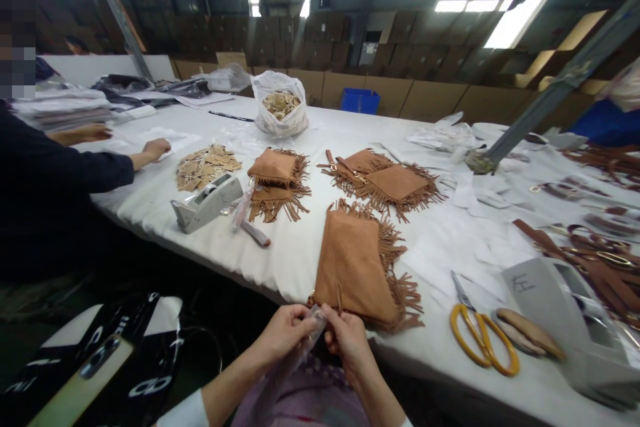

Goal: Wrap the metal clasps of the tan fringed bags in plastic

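Note:
Both of my hands are at the table's front edge, just below a tan fringed bag [349,260]. My left hand [285,333] pinches a crumpled strip of clear plastic [315,328] that hangs toward my lap. The fingertips of my right hand [349,337] close on the upper end of the same plastic. Whether a strap lies inside it is hidden by my fingers. The bag lies flat, its fringe spread to the right and its near edge by my fingertips.
More fringed bags [273,167] lie farther back. A grey tape dispenser [207,203] stands left, another [575,327] right, beside yellow-handled scissors [483,340]. A white plastic bag [281,107] stands behind a pile of tan tags [207,167]. A co-worker's arms [110,157] reach in at left.

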`<state>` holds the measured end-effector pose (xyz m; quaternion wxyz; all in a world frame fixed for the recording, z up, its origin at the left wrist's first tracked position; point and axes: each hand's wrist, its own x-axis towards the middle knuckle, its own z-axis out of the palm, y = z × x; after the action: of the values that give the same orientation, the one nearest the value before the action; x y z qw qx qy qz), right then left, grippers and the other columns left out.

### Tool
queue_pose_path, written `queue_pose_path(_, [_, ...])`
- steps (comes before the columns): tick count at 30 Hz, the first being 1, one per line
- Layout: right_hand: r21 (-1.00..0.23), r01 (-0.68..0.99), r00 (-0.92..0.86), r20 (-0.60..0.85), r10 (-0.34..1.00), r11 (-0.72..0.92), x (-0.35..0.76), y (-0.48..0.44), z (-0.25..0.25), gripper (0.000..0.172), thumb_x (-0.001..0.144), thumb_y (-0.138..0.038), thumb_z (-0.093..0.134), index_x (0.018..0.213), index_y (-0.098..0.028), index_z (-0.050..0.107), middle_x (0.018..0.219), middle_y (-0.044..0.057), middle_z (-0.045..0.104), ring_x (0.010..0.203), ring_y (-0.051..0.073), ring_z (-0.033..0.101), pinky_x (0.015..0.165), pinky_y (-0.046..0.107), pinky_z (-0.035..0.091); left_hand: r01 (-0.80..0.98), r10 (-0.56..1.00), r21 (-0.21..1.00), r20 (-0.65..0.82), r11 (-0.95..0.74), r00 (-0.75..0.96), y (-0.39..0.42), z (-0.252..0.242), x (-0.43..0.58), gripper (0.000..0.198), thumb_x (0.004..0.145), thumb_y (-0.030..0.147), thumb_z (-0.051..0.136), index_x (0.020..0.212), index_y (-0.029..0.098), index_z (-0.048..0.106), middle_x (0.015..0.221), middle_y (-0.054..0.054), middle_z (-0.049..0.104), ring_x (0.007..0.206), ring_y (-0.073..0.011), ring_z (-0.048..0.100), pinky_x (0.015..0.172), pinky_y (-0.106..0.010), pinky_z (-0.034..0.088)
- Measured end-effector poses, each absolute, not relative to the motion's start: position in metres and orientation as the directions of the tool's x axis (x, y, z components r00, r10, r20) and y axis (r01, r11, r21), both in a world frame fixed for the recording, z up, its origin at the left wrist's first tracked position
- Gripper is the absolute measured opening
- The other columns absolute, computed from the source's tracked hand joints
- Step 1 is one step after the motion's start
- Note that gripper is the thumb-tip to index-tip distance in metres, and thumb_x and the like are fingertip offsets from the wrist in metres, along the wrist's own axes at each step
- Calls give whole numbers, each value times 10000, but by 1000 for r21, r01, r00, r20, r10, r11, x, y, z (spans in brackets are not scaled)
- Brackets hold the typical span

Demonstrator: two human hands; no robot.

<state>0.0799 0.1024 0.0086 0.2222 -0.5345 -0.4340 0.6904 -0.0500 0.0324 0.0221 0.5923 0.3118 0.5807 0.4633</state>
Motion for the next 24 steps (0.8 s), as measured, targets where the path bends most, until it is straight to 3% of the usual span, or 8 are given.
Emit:
queue_pose_path(5, [-878,302,-526,-478,704,-371,93,110,18,537,709,-622,568,594,-102,636,481,59,627,328,77,483,316,166,280,-329,857,848,-486,416,-170,41,15,-40,493,644,615,651,647,123,626,515,-16,594,401,-101,471,444,-233,321])
queue_pose_path(8, [-854,327,-462,-518,720,-405,98,109,21,612,741,-674,493,682,-92,675,630,110,692,382,104,550,322,178,318,-463,828,804,-514,374,-223,43,10,-40,383,612,488,716,598,114,630,525,-16,594,451,-104,490,486,-239,347])
queue_pose_path(11, [-843,335,-391,-530,752,-421,96,102,19,552,695,-641,604,659,-95,678,622,102,687,375,87,521,327,175,325,-479,814,803,-517,354,-265,45,7,-38,281,585,373,733,558,118,618,494,1,564,451,-97,471,489,-237,340])
queue_pose_path(18, [-741,-44,-423,-594,685,-670,76,90,25,351,569,-391,816,691,-100,662,447,-30,542,373,46,433,338,137,327,-393,827,862,-456,319,-330,44,18,-50,297,582,390,766,632,115,666,524,9,591,464,-89,478,480,-211,340])
queue_pose_path(21, [-709,-73,-415,-617,668,-701,73,92,29,301,569,-332,819,652,-102,644,452,-31,544,377,37,435,336,124,334,-348,852,860,-466,374,-236,36,29,-65,437,677,546,678,684,110,672,540,-9,610,449,-91,486,448,-199,317])
queue_pose_path(24, [-692,-75,-422,-630,652,-718,74,94,29,294,567,-319,821,644,-101,640,446,-33,545,370,35,437,334,121,348,-310,876,829,-482,466,30,24,33,-68,583,743,653,554,792,87,686,621,-58,659,478,-107,539,454,-201,342])
